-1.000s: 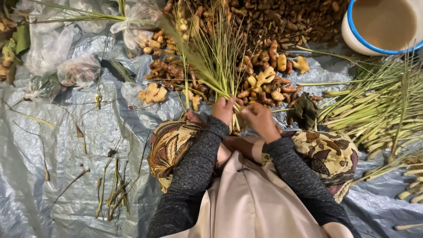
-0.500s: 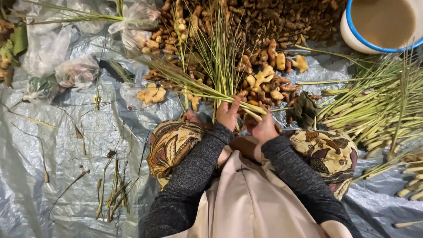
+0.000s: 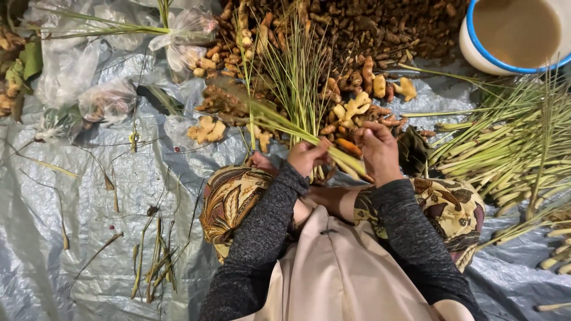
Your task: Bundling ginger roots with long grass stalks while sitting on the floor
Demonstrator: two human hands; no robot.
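I sit on a grey plastic sheet (image 3: 89,196) with my knees in patterned cloth. My left hand (image 3: 306,156) grips a bundle of lemongrass stalks (image 3: 291,83) near its base, the green blades fanning upward. My right hand (image 3: 377,150) holds one pale stalk (image 3: 279,122) that slants across the bundle to the left. Both hands sit close together, just in front of a heap of turmeric and ginger roots (image 3: 357,35).
A large pile of lemongrass (image 3: 511,148) lies at the right. A white bowl with a blue rim (image 3: 514,35) stands at the top right. Clear plastic bags (image 3: 107,98) lie at the upper left. Trimmed scraps (image 3: 154,261) litter the sheet at the lower left.
The bundle has tilted; one stalk now slants out to the left across it. My right hand has risen and moved a little right, away from the left hand.
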